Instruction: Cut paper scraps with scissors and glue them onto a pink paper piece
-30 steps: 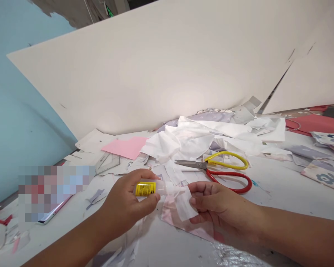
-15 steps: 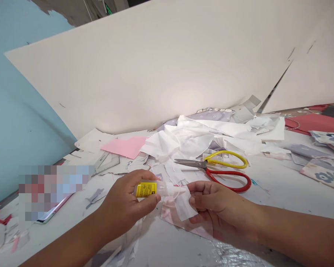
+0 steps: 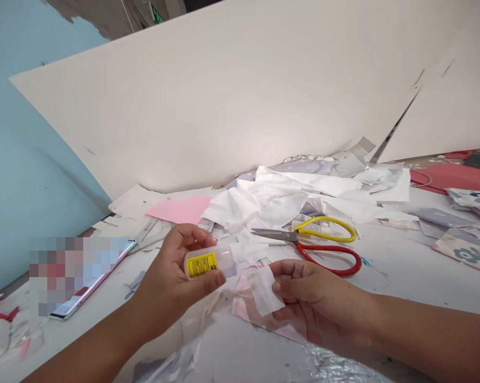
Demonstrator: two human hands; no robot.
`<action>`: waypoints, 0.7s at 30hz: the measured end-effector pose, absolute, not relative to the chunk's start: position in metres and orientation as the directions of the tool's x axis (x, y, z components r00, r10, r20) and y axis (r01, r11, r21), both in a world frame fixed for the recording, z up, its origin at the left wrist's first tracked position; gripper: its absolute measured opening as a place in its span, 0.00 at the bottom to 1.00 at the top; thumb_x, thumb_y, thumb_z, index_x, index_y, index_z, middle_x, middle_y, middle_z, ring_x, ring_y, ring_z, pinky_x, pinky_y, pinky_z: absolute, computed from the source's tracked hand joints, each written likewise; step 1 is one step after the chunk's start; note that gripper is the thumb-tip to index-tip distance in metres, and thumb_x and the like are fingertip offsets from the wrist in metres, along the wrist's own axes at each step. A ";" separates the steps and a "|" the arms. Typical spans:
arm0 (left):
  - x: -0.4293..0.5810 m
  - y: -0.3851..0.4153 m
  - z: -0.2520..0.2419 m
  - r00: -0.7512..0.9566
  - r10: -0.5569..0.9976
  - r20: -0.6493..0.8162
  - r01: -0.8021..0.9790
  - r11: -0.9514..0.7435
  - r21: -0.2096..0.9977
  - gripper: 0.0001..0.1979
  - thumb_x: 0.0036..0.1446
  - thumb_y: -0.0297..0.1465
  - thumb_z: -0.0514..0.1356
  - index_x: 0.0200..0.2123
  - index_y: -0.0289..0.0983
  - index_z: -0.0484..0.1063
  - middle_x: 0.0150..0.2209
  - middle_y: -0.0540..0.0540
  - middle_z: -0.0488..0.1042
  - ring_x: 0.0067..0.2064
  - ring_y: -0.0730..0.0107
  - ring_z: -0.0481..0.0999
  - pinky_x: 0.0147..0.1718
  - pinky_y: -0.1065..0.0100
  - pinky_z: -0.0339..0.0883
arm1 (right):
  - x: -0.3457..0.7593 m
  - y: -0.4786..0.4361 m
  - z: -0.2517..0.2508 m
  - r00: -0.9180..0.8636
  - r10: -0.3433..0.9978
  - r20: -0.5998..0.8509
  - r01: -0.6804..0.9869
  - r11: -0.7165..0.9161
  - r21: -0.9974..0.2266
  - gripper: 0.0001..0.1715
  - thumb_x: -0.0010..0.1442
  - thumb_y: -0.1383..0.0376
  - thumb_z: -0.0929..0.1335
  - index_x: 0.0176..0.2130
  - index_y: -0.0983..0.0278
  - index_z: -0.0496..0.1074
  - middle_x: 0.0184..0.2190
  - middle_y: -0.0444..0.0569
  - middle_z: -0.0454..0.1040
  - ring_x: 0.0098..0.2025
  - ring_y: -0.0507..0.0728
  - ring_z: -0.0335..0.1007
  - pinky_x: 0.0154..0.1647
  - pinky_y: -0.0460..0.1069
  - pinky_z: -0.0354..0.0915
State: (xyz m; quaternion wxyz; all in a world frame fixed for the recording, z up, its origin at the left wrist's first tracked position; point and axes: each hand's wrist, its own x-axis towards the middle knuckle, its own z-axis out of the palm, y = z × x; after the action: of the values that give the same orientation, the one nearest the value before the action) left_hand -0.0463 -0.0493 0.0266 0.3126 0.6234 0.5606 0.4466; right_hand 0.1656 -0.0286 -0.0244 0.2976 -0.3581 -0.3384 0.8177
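Squeeze bottle (image 3: 202, 265) raised off the white patch (image 3: 262, 291), contents unclear, pinched by left hand (image 3: 170, 271); right hand (image 3: 317, 292) pinching the patch.

Ahead of the right hand (image 3: 320, 300), the scissors (image 3: 299, 236) and crumpled white fabric (image 3: 256, 205) block the way toward the upright board (image 3: 184, 122), while the left hand (image 3: 170, 276) has a strip of white surface (image 3: 114, 300) before the blurred phone (image 3: 80, 276).
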 end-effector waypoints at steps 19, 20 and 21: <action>-0.057 -0.040 0.051 -0.005 0.956 0.292 0.517 -0.248 0.819 0.18 0.36 0.35 0.69 0.33 0.42 0.69 0.37 0.49 0.70 0.30 0.71 0.72 0.19 0.75 0.66 | 0.170 -0.024 -0.027 -0.529 0.792 -0.306 -0.379 -0.543 -0.750 0.14 0.46 0.75 0.71 0.33 0.65 0.66 0.22 0.39 0.67 0.24 0.46 0.66 0.33 0.47 0.72; -0.057 -0.040 0.053 0.015 0.962 0.273 0.505 -0.243 0.828 0.20 0.36 0.33 0.69 0.35 0.42 0.68 0.37 0.49 0.70 0.31 0.69 0.72 0.21 0.74 0.67 | 0.171 -0.023 -0.028 -0.533 0.793 -0.295 -0.386 -0.538 -0.749 0.14 0.46 0.75 0.71 0.33 0.65 0.66 0.22 0.39 0.67 0.24 0.46 0.66 0.34 0.47 0.72; -0.057 -0.039 0.056 0.030 0.963 0.268 0.480 -0.249 0.841 0.22 0.35 0.32 0.69 0.37 0.42 0.66 0.37 0.49 0.71 0.32 0.68 0.73 0.23 0.72 0.69 | 0.171 -0.023 -0.029 -0.539 0.793 -0.284 -0.391 -0.534 -0.750 0.14 0.46 0.75 0.71 0.34 0.65 0.66 0.23 0.39 0.68 0.25 0.46 0.67 0.34 0.47 0.72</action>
State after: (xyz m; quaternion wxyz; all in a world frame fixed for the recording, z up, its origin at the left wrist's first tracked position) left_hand -0.0572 -0.0389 0.0556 0.2788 0.6613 0.5457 0.4326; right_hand 0.1708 -0.0227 -0.0292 0.3623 -0.3154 -0.3192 0.8169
